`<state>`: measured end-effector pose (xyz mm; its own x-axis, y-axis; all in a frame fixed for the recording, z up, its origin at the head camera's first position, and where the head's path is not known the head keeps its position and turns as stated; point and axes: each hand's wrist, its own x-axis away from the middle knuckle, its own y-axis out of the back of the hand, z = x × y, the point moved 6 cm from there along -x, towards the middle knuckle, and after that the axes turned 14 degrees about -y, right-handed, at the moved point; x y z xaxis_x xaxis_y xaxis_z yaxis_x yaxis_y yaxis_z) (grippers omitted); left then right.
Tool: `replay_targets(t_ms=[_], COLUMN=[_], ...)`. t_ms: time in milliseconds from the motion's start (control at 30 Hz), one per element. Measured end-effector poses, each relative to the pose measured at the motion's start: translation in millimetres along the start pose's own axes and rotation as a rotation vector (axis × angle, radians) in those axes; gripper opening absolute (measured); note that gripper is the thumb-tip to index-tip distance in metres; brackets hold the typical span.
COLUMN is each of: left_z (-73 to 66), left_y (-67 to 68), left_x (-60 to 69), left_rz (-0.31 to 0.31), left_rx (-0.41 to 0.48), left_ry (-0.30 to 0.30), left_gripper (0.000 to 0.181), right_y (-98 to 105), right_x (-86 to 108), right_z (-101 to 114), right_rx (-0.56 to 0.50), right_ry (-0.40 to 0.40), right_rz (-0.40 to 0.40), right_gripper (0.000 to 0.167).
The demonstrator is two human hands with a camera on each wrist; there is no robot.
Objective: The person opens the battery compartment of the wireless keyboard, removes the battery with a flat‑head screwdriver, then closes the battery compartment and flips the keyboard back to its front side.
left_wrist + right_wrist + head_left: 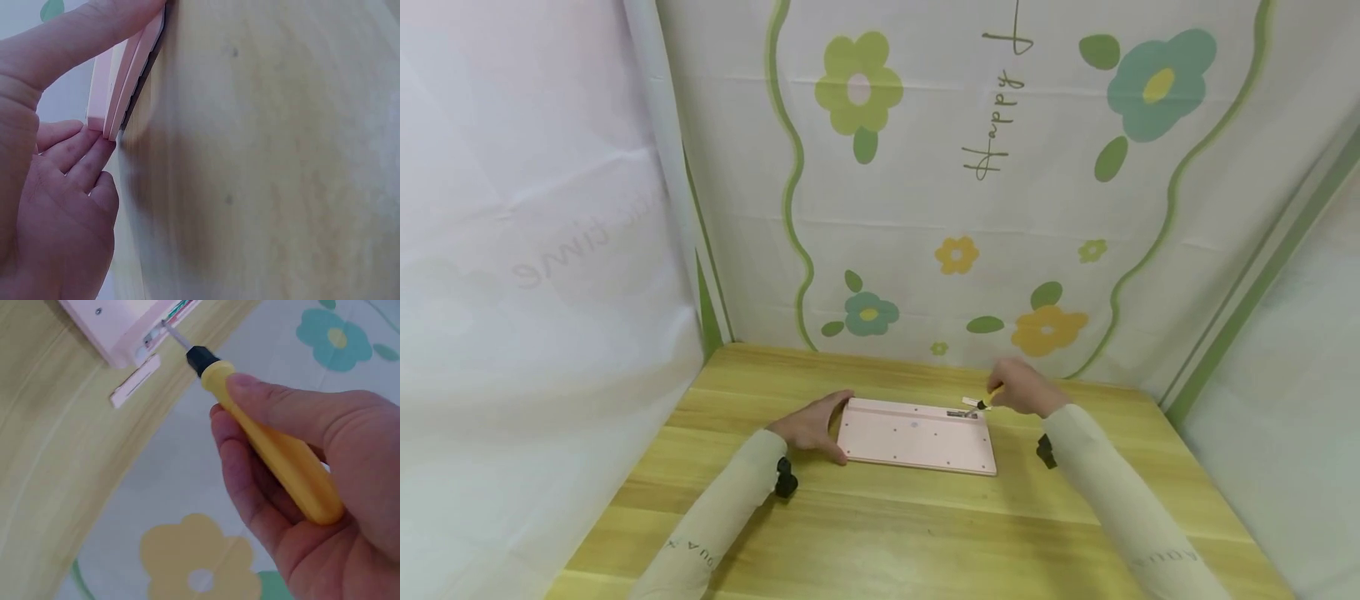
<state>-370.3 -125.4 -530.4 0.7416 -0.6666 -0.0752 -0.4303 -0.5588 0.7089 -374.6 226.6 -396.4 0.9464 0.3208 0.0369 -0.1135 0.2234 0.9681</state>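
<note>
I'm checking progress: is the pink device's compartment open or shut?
Open: the compartment shows its inside, with the yellow tool pointing at it.

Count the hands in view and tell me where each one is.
2. The left hand holds the left end of the pink panel; the right hand, beyond its far right corner, grips the yellow screwdriver.

From well above and behind the left hand (805,426) and right hand (1024,388), the head view faces forward and down; each wrist view looks closely along its own hand. All three share the pink keyboard (917,447).
</note>
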Motion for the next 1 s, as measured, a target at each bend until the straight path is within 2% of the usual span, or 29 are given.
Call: replay_targets(t_ms=[33,433,733,1000], left_z=[0.0,-2.7,-0.8,-2.5], left_y=[0.0,1.1,0.1,0.7], left_x=[-0.1,0.7,0.2,0.0], left_rz=[-0.002,-0.002,-0.005,-0.008], left_rx=[-0.001,-0.007,0.009,0.013], left_ry=[-0.002,-0.009,-0.029,-0.026], left_gripper=[0.132,0.13,0.129,0.13], right_y=[0,-16,-30,-38], right_x=[0.6,13.5,19.3,22.2], right_z=[-5,-60,-82,-92], right_rx=[-0.028,-0.281,-0.403,-0.484], right_ry=[0.002,-0.122,-0.135,-0.158], right_rz=[0.005,0.053,0.062,0.089], right_gripper=[0.001,0.018,0.016,0.025])
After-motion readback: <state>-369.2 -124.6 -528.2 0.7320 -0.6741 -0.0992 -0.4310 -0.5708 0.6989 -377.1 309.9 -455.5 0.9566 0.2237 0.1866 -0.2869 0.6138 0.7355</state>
